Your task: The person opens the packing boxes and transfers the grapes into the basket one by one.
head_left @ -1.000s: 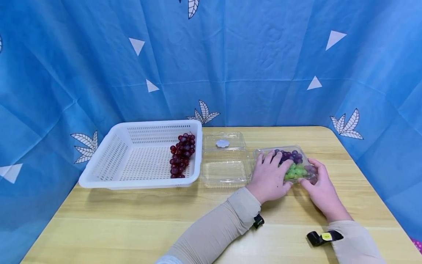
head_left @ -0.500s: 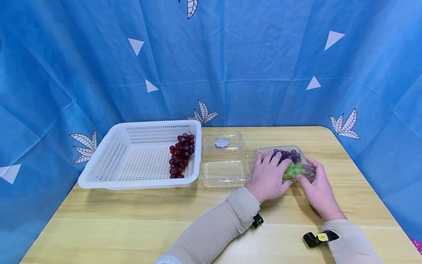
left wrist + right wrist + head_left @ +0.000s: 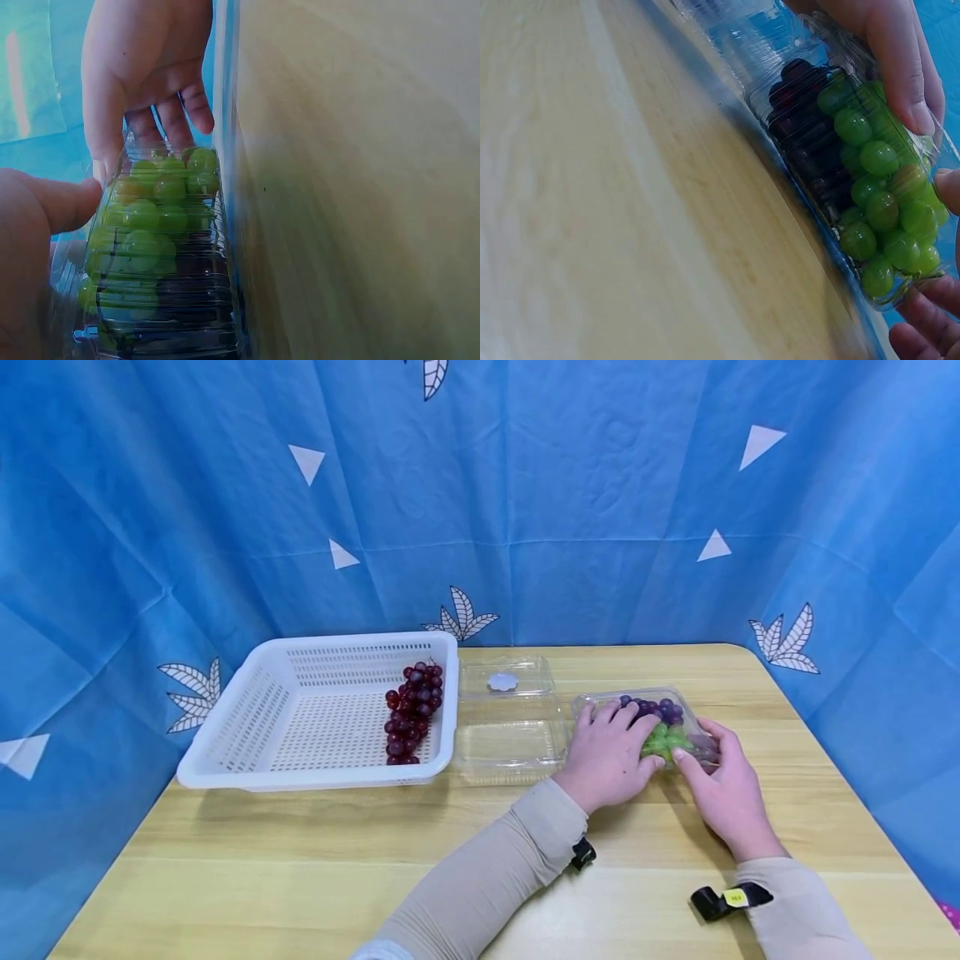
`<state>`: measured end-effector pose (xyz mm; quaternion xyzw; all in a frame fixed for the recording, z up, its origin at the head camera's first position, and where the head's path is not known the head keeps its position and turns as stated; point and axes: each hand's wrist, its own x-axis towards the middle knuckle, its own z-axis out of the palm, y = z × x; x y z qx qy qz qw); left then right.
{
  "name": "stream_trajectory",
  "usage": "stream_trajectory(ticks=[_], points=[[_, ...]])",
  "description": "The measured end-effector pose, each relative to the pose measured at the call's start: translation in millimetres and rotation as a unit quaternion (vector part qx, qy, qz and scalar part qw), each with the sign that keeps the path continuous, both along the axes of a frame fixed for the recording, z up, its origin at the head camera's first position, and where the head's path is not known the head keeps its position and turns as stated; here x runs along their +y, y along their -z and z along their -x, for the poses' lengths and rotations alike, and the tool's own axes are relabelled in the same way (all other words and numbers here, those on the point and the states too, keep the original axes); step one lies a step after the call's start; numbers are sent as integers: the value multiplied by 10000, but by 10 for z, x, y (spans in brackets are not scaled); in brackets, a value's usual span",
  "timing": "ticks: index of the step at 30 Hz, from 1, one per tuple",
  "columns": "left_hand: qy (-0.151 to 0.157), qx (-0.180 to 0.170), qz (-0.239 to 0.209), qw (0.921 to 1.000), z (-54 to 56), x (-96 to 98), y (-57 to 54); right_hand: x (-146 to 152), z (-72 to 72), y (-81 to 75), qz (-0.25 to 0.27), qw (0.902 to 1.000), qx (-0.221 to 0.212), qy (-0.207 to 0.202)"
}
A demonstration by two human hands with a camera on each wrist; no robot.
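In the head view, a clear plastic clamshell container (image 3: 592, 698) stands at the right of the table with its lid over green grapes (image 3: 662, 741) and dark purple grapes (image 3: 663, 708). My left hand (image 3: 609, 758) lies across the lid's left part, fingers spread, its thumb near the front edge. At the right end, my right hand (image 3: 727, 793) grips the container, thumb on the front corner and fingers round the side. The left wrist view shows the green grapes (image 3: 142, 217) through the ridged wall. In the right wrist view, right-hand fingers (image 3: 930, 319) touch the end.
A white perforated basket (image 3: 315, 779) with a bunch of red grapes (image 3: 411, 714) along its right side stands on the left. Between it and my left hand, another clear clamshell (image 3: 513, 745) lies open, a white label (image 3: 503, 682) on its lid. Blue curtain backs the table.
My right hand and its thumb have shifted slightly left along the container. The left hand stays on the lid, with little movement. The basket and the other clamshell have not moved.
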<state>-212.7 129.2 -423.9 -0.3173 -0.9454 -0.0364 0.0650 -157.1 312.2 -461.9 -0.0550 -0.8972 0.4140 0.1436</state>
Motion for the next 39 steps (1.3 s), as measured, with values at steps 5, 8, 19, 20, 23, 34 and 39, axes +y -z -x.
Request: stream_trajectory(ticks=[5, 8, 19, 20, 23, 34, 39], points=[[-41, 109, 232, 9997, -27, 25, -21, 1, -1, -9, 190, 9998, -25, -105], [38, 300, 363, 9989, -43, 35, -16, 3, 7, -17, 343, 9992, -73, -216], [208, 787, 346, 9961, -72, 34, 7, 46, 55, -3, 923, 9932, -208, -683], [220, 817, 343, 9958, -72, 35, 7, 48, 57, -3, 962, 9926, -220, -706], [246, 882, 314, 9953, -78, 39, -3, 54, 62, -5, 1063, 9912, -246, -751], [293, 1045, 276, 9937, -107, 49, -52, 65, 56, -4, 1116, 9895, -129, -913], [321, 974, 324, 9942, -103, 41, -73, 94, 61, 24, 1097, 9877, 39, -1117]])
